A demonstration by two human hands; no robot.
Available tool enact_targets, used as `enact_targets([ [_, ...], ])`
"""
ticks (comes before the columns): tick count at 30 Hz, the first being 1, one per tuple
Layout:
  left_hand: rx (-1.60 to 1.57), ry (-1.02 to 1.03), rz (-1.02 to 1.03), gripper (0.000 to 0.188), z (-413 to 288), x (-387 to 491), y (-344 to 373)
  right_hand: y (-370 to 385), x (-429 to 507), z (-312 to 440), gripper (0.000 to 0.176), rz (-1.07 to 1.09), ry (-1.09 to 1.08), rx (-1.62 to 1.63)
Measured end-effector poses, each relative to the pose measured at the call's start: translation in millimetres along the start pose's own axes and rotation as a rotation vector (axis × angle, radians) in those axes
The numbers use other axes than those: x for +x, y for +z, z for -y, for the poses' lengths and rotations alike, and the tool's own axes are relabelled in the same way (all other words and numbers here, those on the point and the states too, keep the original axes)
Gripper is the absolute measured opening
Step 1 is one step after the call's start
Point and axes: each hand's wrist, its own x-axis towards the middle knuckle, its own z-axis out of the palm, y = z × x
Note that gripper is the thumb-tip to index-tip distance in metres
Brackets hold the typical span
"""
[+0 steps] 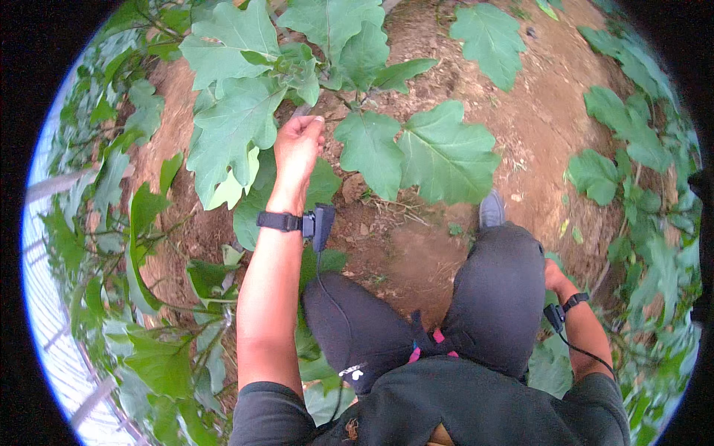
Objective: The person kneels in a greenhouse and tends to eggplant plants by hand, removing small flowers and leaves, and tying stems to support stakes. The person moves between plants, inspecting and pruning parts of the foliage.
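Note:
My left hand (301, 138) is raised among the broad lobed leaves (237, 117) of a leafy plant, just below its central shoot (298, 69). Its thumb and fingers are drawn together near a stem, but whether they pinch anything cannot be told. To the right of that hand hang more large leaves (446, 153) of the same plant. My right hand (552, 274) is beside my right knee, mostly hidden behind it, so its fingers and anything in them do not show. Each wrist wears a black strap with a small cabled device.
Bare brown soil (413, 262) with dry bits lies between my knees. My shoe (491, 209) rests on the ground ahead of the right knee. Dense plants (162, 357) stand along the left, and another row (647, 134) along the right. A pale ribbed sheet (53, 312) borders the far left.

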Motion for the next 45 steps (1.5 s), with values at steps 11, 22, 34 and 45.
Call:
enact_targets([
  [11, 0.385, -0.115, 0.107, 0.039, -11.5, 42.8, 81.1, -139.7, 181.1, 24.4, 0.025, -0.084, -0.191, -0.124],
  [22, 0.690, -0.038, -0.182, 0.030, -7.5, 46.7, 97.4, -109.1, 198.5, 73.1, 0.029, -0.005, -0.490, 0.022],
  [34, -0.383, -0.420, 0.087, 0.024, 25.8, 53.0, 82.3, -165.5, 85.5, 162.2, 0.020, -0.138, -0.565, 0.170],
  [45, -0.094, -0.205, -0.180, 0.041, 89.4, 63.4, 84.9, -170.5, -145.6, 377.7, 0.016, -0.228, -1.103, 0.262],
])
